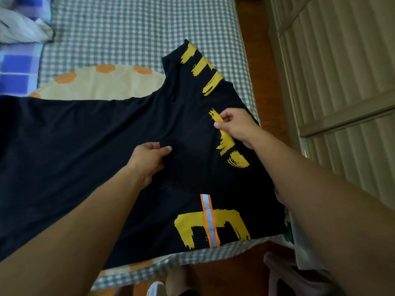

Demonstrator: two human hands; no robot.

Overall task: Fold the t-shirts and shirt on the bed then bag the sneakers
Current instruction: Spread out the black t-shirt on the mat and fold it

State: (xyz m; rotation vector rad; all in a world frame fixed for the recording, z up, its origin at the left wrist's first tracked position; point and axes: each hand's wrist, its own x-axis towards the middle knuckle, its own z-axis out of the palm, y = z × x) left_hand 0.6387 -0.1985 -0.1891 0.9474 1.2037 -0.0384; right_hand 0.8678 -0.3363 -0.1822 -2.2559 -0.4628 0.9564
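Note:
A black t-shirt point(89, 146) with yellow brush-stroke print and an orange-and-grey reflective strip lies spread across the bed. Its upper sleeve points toward the top of the view. My left hand point(149, 159) pinches a fold of the black cloth near the shirt's middle. Over by the bed's right edge, my right hand point(235, 124) pinches the cloth at a yellow mark. No sneakers or bag can be clearly made out.
The bed has a green-and-white checked sheet point(132, 30). A cream cloth with orange patches point(102, 82) lies under the shirt. Blue-and-white bedding point(19, 39) is bunched at the top left. Slatted doors point(342, 71) stand at the right beyond a wooden floor strip point(256, 39).

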